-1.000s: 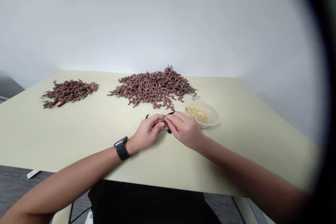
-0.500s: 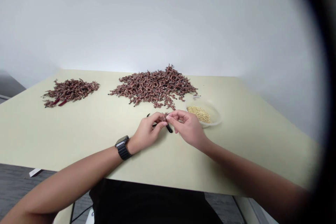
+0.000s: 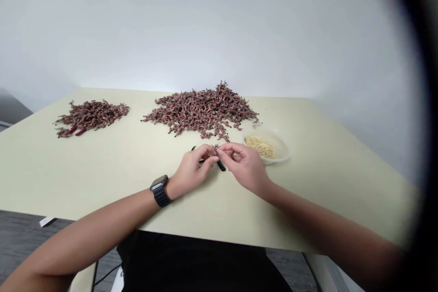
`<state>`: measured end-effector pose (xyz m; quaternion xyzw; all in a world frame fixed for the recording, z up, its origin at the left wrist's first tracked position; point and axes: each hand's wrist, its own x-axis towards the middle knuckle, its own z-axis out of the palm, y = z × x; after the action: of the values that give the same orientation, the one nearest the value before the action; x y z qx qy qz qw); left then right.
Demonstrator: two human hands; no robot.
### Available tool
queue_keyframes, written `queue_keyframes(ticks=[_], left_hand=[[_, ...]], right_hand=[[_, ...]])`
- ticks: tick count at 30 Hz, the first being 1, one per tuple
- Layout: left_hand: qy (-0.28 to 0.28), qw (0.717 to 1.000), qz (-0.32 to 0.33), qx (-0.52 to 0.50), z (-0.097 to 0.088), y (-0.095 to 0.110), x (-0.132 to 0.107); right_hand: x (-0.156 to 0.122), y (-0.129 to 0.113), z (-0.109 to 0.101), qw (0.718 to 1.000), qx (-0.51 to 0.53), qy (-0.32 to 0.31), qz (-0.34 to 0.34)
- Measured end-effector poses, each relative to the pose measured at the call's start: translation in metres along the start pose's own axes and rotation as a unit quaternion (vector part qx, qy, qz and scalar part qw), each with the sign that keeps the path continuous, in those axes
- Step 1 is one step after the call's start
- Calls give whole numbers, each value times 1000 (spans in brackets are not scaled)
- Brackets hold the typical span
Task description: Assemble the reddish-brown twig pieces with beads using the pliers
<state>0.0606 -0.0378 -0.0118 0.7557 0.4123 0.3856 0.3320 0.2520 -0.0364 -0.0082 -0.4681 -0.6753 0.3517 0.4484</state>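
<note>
- Over the middle of the table [image 3: 112, 169], got a small brown piece [image 3: 215, 150] held up between left hand [image 3: 191, 166] and right hand [image 3: 247, 164].
- Pinching with thumb and fingers on the left, pinching at the edge of the same piece on the right. Can't tell if gripping some smaller bit in there too.
- Looks like fiddly fingertip work on just 1 piece, probably mid-step.
- For the next move, seems to call for a steady left pinch plus small, precise nudges from the right.
- Right by the hands, partly hidden, spotted a black-handled tool [image 3: 221, 166]. Can't say what kind.
- Piled up behind, a big brown heap [image 3: 201, 112]; off to the left, a smaller heap [image 3: 92, 115] with 2 dark red strips [image 3: 80, 132] at the near edge.
- On the right, a clear bowl [image 3: 270, 161] with golden bits [image 3: 260, 147].
- Checked for brands: found zero readable writing, not even on the watch [image 3: 159, 183] (left wrist).
</note>
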Motion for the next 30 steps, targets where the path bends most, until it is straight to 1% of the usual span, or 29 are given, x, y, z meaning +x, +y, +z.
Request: queue_keyframes(ticks=[3, 6, 8, 11, 12, 13, 14, 16, 18, 19, 21, 23, 26, 28, 30], left_hand=[[-2, 1000, 8, 5, 0, 0, 0], [-6, 1000, 11, 5, 0, 0, 0], [-9, 1000, 13, 3, -1, 0, 0], [-11, 1000, 20, 2, -1, -1, 0], [-10, 1000, 25, 4, -1, -1, 0], [-6, 999, 31, 7, -1, -2, 0], [1, 999, 41, 11, -1, -2, 0], [12, 997, 67, 23, -1, -4, 0], [23, 994, 97, 37, -1, -6, 0], [27, 992, 112, 45, -1, -7, 0], [36, 986, 147, 69, -2, -10, 1], [41, 978, 179, 98, -2, -13, 1], [35, 971, 202, 125, -3, -17, 2], [34, 972, 200, 119, -3, -17, 2], [37, 977, 187, 94, -3, -17, 3]], right_hand=[[0, 1, -1, 991, -97, 25, -92], [1, 2, -4, 959, -192, 32, -205], [2, 5, -6, 935, -239, 27, -261], [3, 8, -8, 907, -287, 19, -308], [3, 8, -8, 905, -290, 17, -311], [3, 8, -7, 909, -282, 17, -306], [3, 7, -6, 919, -266, 20, -290], [1, 3, -3, 950, -214, 27, -225], [0, -1, -1, 982, -142, 28, -125], [0, -3, 0, 992, -101, 21, -69], [0, -6, 1, 999, -12, -8, 36], [1, -6, 0, 989, 81, -45, 115], [5, -2, -3, 954, 206, -93, 197], [8, 0, -5, 928, 267, -122, 230], [10, 1, -7, 912, 299, -138, 243]])
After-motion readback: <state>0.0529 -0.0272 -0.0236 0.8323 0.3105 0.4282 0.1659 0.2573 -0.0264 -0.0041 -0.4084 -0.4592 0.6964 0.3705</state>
